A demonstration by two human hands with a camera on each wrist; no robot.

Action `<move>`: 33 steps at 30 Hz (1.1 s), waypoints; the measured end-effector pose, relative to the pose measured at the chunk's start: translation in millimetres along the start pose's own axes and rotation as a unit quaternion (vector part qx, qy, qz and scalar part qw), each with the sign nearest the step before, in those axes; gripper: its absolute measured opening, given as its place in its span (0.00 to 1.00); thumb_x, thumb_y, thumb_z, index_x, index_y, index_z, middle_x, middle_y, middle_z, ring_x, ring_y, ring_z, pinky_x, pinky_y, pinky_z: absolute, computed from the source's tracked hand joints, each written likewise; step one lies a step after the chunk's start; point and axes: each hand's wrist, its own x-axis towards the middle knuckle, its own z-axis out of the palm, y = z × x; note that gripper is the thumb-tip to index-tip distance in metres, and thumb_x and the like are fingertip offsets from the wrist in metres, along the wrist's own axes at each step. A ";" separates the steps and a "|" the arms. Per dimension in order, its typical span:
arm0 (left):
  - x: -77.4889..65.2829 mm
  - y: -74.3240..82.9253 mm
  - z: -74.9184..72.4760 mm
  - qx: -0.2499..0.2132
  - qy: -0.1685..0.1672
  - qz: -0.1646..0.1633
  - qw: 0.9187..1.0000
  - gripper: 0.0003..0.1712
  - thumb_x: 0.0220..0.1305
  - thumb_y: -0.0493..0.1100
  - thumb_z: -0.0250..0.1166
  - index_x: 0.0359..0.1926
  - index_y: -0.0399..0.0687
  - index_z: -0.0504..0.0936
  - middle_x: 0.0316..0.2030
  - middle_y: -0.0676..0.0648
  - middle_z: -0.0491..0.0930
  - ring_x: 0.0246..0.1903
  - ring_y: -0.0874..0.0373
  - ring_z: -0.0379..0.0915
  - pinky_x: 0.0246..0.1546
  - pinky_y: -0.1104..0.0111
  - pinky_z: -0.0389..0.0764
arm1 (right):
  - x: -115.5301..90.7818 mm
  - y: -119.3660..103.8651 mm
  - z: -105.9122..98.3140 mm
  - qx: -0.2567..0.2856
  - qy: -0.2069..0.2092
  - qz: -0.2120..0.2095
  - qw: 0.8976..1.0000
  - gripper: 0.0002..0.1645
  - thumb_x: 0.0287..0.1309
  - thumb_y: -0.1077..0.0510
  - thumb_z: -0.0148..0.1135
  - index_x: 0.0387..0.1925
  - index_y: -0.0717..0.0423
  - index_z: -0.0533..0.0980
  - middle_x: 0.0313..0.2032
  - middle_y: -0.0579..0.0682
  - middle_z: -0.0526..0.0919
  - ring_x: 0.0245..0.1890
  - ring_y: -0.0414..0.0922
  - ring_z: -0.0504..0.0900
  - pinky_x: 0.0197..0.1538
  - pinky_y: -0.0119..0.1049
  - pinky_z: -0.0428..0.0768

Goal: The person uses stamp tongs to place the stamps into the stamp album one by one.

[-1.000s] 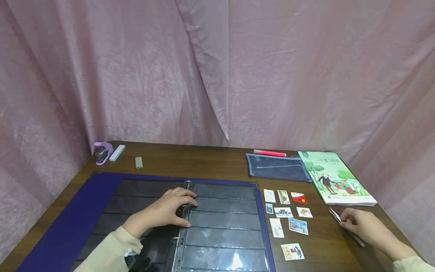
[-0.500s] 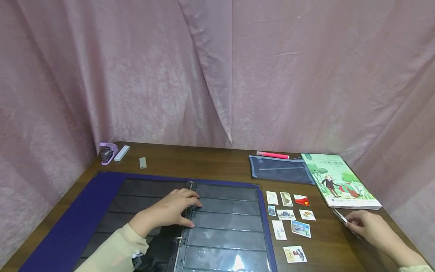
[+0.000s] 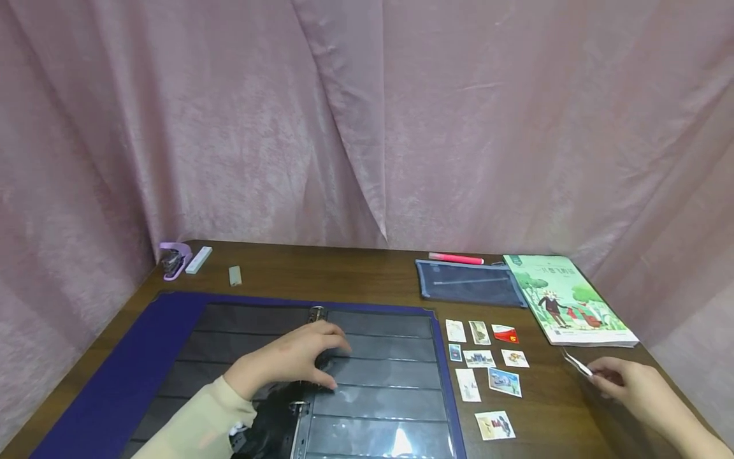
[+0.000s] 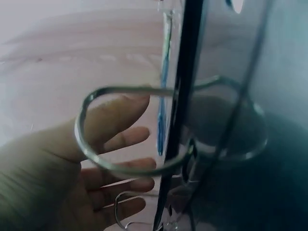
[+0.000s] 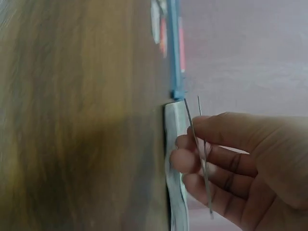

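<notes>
A pair of metal tweezers [image 3: 576, 364] is pinched between the thumb and fingers of my right hand [image 3: 636, 390], just off the table below the green book. Its two prongs stand apart in the right wrist view. My left hand [image 3: 298, 357] hovers over the spine of an open blue ring binder [image 3: 132, 357], fingers spread and thumb apart, holding nothing. A metal ring [image 4: 85, 139] of the binder passes in front of that hand in the left wrist view. Dark pocket pages [image 3: 378, 401] lie on both sides of the spine. Several small stamps [image 3: 504, 382] lie right of the binder.
Behind the stamps lies a blue mesh pouch [image 3: 473, 284], with a red marker [image 3: 455, 258] at its back edge. The green book [image 3: 573, 303] sits at the right. A purple stapler-like tool [image 3: 176, 260], a white stick [image 3: 198, 259] and a small pale block [image 3: 234, 275] stand back left.
The right hand has lifted the tweezers from the table and shifted slightly right. My left hand has moved a little to the right, over the rings.
</notes>
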 end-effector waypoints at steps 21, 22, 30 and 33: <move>-4.2 -9.4 11.4 -0.011 0.013 0.055 0.998 0.35 0.35 0.66 0.69 0.49 0.61 0.76 0.52 0.57 0.69 0.53 0.63 0.61 0.53 0.65 0.69 | 39.7 -36.6 -17.3 0.156 -0.058 -0.050 0.985 0.10 0.54 0.57 0.59 0.38 0.57 0.78 0.24 0.38 0.80 0.17 0.31 0.72 0.21 0.30 0.73; -4.5 -9.2 11.1 -0.013 0.012 0.054 0.998 0.35 0.36 0.65 0.69 0.49 0.61 0.77 0.52 0.57 0.69 0.53 0.63 0.61 0.53 0.65 0.69 | 43.8 -38.5 -16.8 0.155 -0.062 -0.054 0.984 0.10 0.54 0.57 0.59 0.38 0.56 0.78 0.23 0.38 0.80 0.17 0.31 0.71 0.21 0.30 0.72; -4.1 -9.3 10.7 -0.018 0.007 0.053 0.998 0.34 0.36 0.64 0.69 0.49 0.61 0.76 0.52 0.57 0.69 0.52 0.63 0.61 0.52 0.65 0.70 | 74.4 -51.7 -11.1 0.133 -0.085 -0.062 0.985 0.08 0.51 0.52 0.62 0.32 0.49 0.81 0.24 0.45 0.81 0.22 0.28 0.67 0.24 0.27 0.68; -2.7 -10.2 11.5 -0.017 0.007 0.059 0.998 0.34 0.36 0.64 0.69 0.49 0.61 0.76 0.52 0.56 0.69 0.52 0.62 0.61 0.52 0.64 0.70 | 83.9 -56.1 -8.0 0.136 -0.102 -0.055 0.984 0.09 0.51 0.50 0.62 0.32 0.50 0.81 0.26 0.47 0.83 0.23 0.29 0.68 0.26 0.27 0.68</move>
